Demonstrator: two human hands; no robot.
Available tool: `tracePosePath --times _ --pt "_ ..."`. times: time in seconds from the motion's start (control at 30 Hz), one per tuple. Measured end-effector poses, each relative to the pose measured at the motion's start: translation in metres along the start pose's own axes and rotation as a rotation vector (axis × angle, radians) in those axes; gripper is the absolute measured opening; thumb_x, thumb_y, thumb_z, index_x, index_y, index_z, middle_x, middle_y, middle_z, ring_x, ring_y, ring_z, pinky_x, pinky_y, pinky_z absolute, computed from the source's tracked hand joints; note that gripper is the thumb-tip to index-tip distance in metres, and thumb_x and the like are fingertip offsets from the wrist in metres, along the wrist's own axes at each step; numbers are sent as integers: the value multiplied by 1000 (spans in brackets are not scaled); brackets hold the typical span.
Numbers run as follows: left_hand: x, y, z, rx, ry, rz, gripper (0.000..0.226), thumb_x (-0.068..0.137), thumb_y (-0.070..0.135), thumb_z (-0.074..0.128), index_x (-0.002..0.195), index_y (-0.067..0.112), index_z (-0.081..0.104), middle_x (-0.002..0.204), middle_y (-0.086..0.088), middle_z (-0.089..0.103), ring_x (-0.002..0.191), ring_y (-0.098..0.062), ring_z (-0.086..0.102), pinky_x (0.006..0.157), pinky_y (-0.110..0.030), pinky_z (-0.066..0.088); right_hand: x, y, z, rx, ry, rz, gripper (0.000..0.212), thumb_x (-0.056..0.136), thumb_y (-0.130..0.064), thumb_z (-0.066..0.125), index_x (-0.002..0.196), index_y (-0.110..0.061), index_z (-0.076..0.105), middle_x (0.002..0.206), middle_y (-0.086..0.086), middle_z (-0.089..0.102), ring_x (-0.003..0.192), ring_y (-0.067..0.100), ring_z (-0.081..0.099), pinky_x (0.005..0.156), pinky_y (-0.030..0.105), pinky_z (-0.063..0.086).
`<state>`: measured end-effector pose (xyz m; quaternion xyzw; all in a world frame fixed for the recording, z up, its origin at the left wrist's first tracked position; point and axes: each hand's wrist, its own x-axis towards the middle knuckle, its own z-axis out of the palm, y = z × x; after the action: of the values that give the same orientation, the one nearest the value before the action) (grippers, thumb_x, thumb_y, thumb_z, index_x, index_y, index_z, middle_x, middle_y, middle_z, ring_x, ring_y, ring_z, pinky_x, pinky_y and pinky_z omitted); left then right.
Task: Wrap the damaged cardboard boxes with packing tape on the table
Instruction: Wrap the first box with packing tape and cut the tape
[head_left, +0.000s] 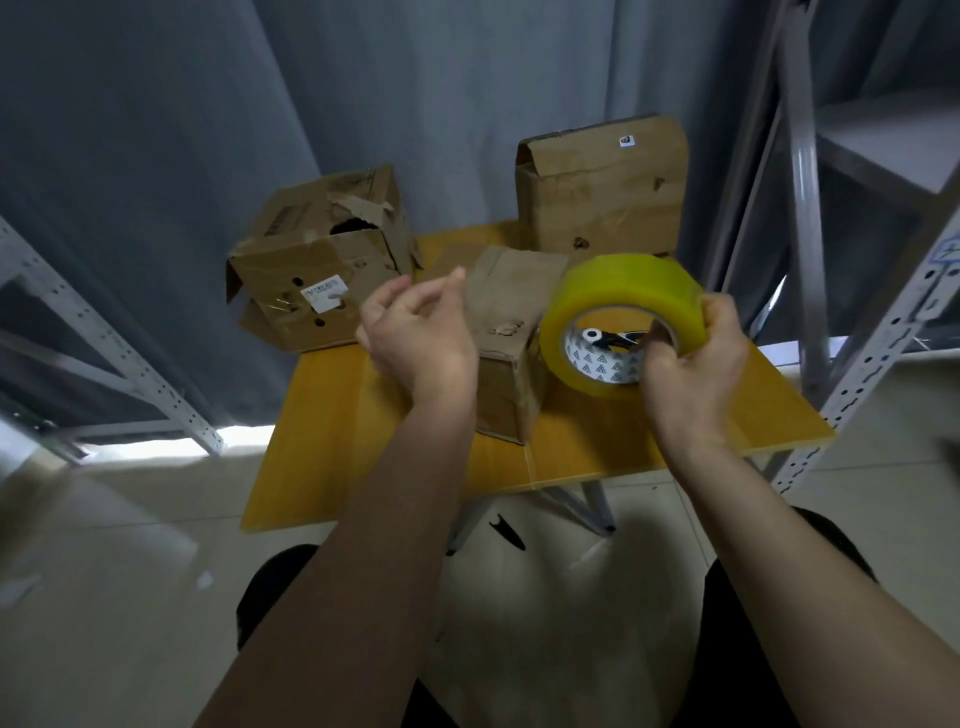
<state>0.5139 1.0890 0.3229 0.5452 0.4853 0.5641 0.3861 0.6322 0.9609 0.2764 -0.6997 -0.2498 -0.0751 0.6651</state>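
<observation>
Right now both hands hover at mid-frame above the bench (322, 447), well apart from each other, with the small cardboard box (511, 332) between and just behind them. The right hand (693, 358) is clamped on the roll of packing tape (621, 317), thumb through the core and fingers curled over the yellowish outer band; the roll stands on edge with its open core toward the camera, held just right of the small box and above the benchtop. The left hand (418, 332) holds nothing that can be made out, its fingers loosely curled with thumb and forefinger close together, as if to pick at a tape end; whether a clear strip runs between the hands cannot be told. Farther out, the torn box (317, 260) sits at the bench's upper-left edge, nearer the left hand, and the tall box (602, 187) stands at the upper right, behind the roll. The small box is the nearest, so it likely gets wrapped first.
</observation>
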Motion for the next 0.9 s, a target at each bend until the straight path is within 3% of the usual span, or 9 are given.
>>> tracePosePath --times 0.13,0.23,0.47,0.63,0.67,0.73,0.8,0.87,0.9 --pt "-6 -9 0 185 -45 110 17 80 37 77 68 33 65 126 10 53 128 -16 36 109 -43 32 -1 9 -3 -21 18 20 25 75 -2 56 92 -19 49 72 -15 47 63 -10 50 57 12 40" --pt "-4 -12 0 260 -55 106 12 81 38 75 73 30 70 133 10 52 132 -18 33 111 -42 29 -1 12 -2 -62 -7 38 30 76 0 58 95 -21 48 74 -15 48 65 -1 50 63 29 43" --pt "0 -21 2 313 -56 111 10 80 38 76 76 28 73 135 9 52 131 -19 34 111 -41 27 -8 17 1 -115 -46 54 33 77 1 59 99 -21 46 75 -14 47 67 9 50 68 41 49" --pt "4 -25 2 396 -155 64 15 78 37 77 72 35 63 146 5 41 138 -21 26 114 -41 23 -11 24 3 -128 -70 57 32 80 1 59 100 -20 46 77 -13 46 68 7 48 65 37 47" --pt "8 -25 1 405 -170 23 18 76 37 79 80 35 61 151 2 34 140 -23 23 115 -41 23 -12 27 2 -124 -68 63 31 80 1 59 100 -19 46 77 -13 46 68 5 47 64 35 45" --pt "19 -27 -1 400 -172 -90 52 70 36 84 110 27 52 156 -3 19 140 -26 21 115 -41 26 -14 30 3 -105 -67 85 30 79 2 58 99 -18 48 76 -12 47 67 5 46 63 33 43" --pt "26 -26 1 341 -164 -182 80 71 34 84 135 19 38 156 -5 17 140 -27 22 115 -42 26 -14 30 5 -100 -75 90 29 80 1 59 98 -18 47 76 -12 47 67 3 47 60 28 41" --pt "19 -24 0 348 -100 -104 77 82 29 75 145 14 33 157 -6 21 143 -26 22 118 -41 21 -13 28 8 -113 -86 74 29 80 0 60 96 -20 46 74 -14 47 65 2 47 56 23 37" --pt "11 -25 -2 375 -57 60 67 88 24 68 145 11 36 156 -7 25 144 -26 23 119 -40 18 -12 27 9 -119 -92 73 29 80 -1 60 96 -21 46 73 -14 47 65 2 47 57 25 38"
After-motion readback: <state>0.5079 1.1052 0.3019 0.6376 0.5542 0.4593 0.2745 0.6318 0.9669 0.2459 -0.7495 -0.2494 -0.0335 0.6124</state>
